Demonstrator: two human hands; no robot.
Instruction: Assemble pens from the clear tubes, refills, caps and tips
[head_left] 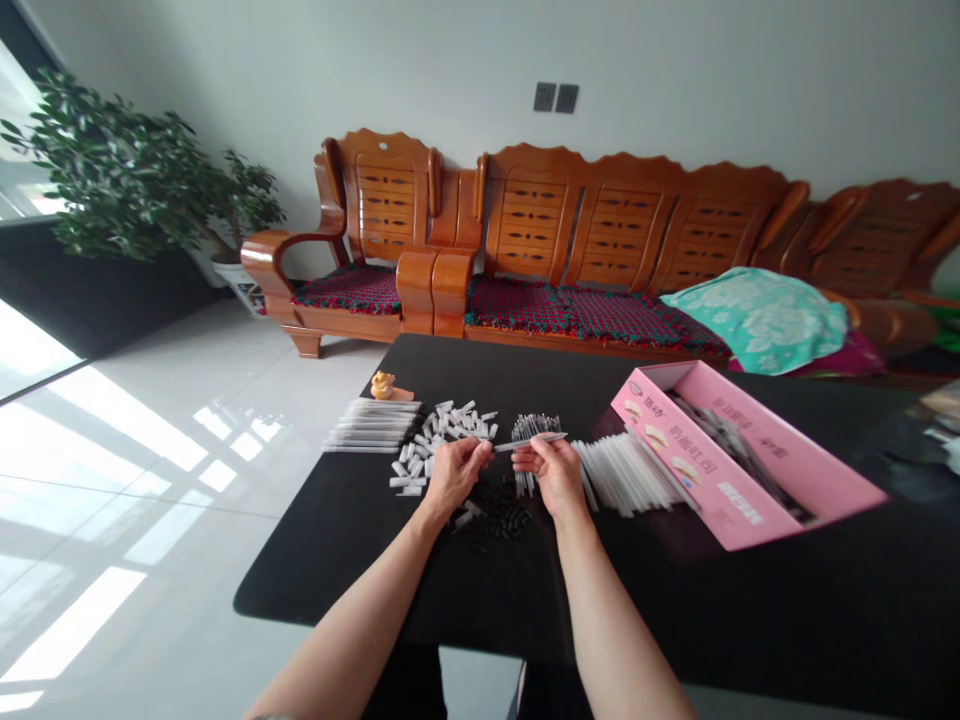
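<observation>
Both grips were clenched above the black worktop (pixel 315 570). The right hand (pixel 551 480) pinched a slim pale rod (pixel 506 445), its long axis lying nearly level across the view, one end pointing toward the left hand (pixel 454 475), whose curled fingers hid whatever they might have held. Just below the hands lay a heap of small black pieces (pixel 491 515); just beyond stood a bunch of dark-tipped rods (pixel 532 428) beside a pile of short white pieces (pixel 442 440). White tubes (pixel 626 475) fanned rightward against a pink cardboard box (pixel 739 455), its dark contents partly hidden. Farther off stood a wooden sofa (pixel 600 225).
</observation>
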